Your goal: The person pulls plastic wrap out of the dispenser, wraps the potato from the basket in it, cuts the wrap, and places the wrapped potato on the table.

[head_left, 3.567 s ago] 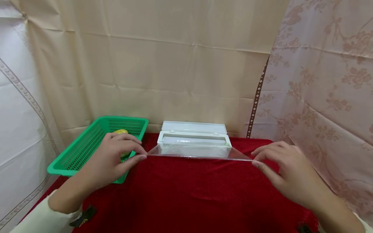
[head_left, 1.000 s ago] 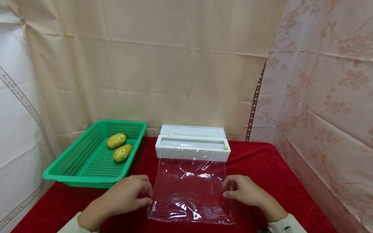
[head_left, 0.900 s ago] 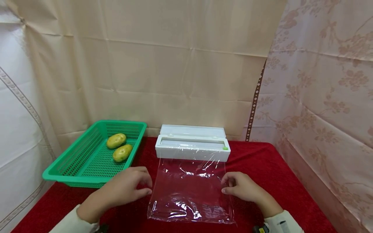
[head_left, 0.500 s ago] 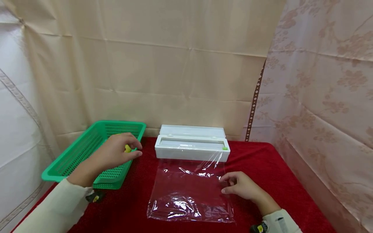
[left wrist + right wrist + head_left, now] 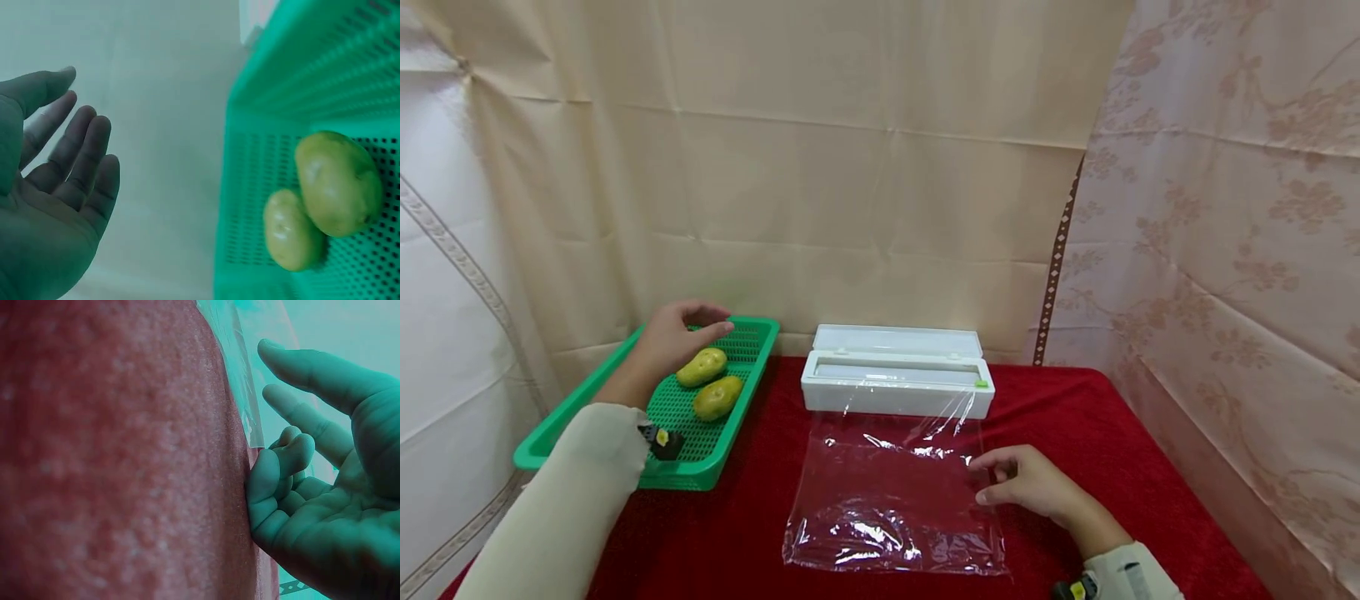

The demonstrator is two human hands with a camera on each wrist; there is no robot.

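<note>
My left hand (image 5: 673, 337) hovers over the green basket (image 5: 767, 350), its fingers loosely bent and holding nothing. Two yellowish potatoes lie in the basket: one potato (image 5: 702, 367) farther back, the other potato (image 5: 718, 398) nearer the front. The left wrist view shows the palm of my left hand (image 5: 65, 169) apart from both. My right hand (image 5: 1030, 483) rests by the right edge of a sheet of cling film (image 5: 887, 500), thumb and forefinger apart. That sheet lies spread on the cloth, running out from a white cling film dispenser (image 5: 895, 400). In the right wrist view, my right hand's lower fingers (image 5: 265, 481) curl against the cloth.
The dispenser's lid (image 5: 895, 340) stands raised at the back, and a green slider (image 5: 981, 383) sits at its right end. Red cloth (image 5: 1075, 417) covers the table. A beige curtain (image 5: 880, 208) hangs behind, with a floral curtain (image 5: 1240, 250) at the right.
Both hands first pulled the film out of the dispenser, then laid it down on the cloth. My left hand has since left the film and moved up over the basket; the right has stayed.
</note>
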